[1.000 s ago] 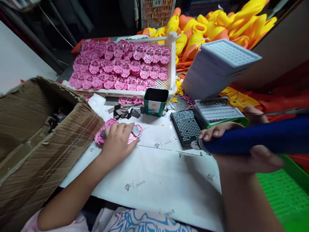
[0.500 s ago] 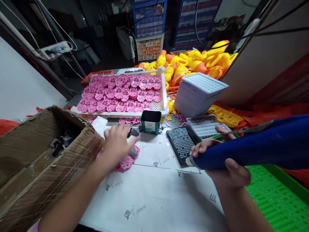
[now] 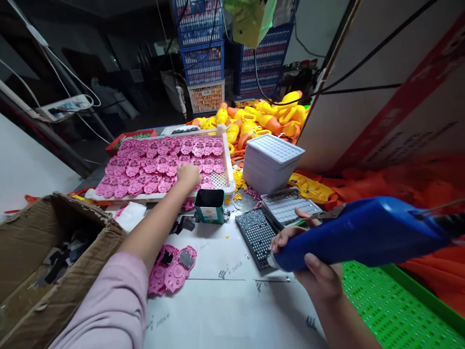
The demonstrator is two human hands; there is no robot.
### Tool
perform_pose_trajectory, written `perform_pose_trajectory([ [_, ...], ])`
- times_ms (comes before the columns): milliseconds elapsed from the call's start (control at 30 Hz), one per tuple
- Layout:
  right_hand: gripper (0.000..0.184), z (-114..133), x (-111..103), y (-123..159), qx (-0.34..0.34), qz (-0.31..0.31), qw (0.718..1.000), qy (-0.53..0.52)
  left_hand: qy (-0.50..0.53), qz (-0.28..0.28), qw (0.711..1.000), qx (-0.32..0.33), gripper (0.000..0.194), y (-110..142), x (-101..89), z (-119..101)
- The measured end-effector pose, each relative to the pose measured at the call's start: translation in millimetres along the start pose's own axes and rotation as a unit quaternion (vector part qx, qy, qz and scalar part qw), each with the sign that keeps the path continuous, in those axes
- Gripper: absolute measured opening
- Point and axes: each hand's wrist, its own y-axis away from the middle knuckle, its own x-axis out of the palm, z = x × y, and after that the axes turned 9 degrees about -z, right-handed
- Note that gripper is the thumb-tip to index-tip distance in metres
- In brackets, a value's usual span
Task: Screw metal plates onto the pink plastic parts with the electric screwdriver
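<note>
Gripping a blue, rounded handheld tool [image 3: 348,237] in the right hand [image 3: 321,276], I have the fingers closed around its front end, with the thumb against its near side. Its pale tip points left, at the near corner of a black rectangular plate [image 3: 254,232] dotted with small shiny metal bits; I can't tell whether the two touch.

My left hand [image 3: 189,175] is stretched out over a white plastic tray [image 3: 230,162] packed with rows of pink, scallop-edged plastic pieces [image 3: 148,165]. It is curled with the back up and the fingers hidden, so from my end I cannot tell how far open it is or whether it has hold of one.

Two pink scalloped parts [image 3: 176,274] overlap on the printed white sheet [image 3: 225,310] beside the left forearm, one carrying a black rectangle, the other a grey one. A dark green square cup [image 3: 218,215] stands just in front of the tray, and a brown cardboard box [image 3: 85,281] with black and grey scraps inside sits at the left.
</note>
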Motion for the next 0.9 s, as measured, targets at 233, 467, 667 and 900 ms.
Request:
perform_pose_trajectory([
  [233, 0.044, -2.4, -5.2, 0.0, 0.029, -0.030, 0.999, 0.011, -0.058, -0.013, 0.998, 0.018, 0.035, -18.3, 20.8, 1.1],
  [467, 0.037, -4.1, -5.0, 1.9, 0.025, -0.049, 0.998, 0.023, -0.075, -0.038, 0.992, 0.097, 0.036, -19.7, 26.1, 11.6],
  [667, 0.031, -3.6, -4.6, 1.6, 0.028, -0.052, 0.998, 0.025, -0.079, -0.074, 0.986, 0.128, 0.034, -13.6, 17.3, 17.4],
  [900, 0.040, -2.0, -1.5, 1.0, 0.030, -0.062, 0.997, 0.019, -0.063, -0.140, 0.976, 0.153, 0.031, 2.9, -1.6, 24.4],
])
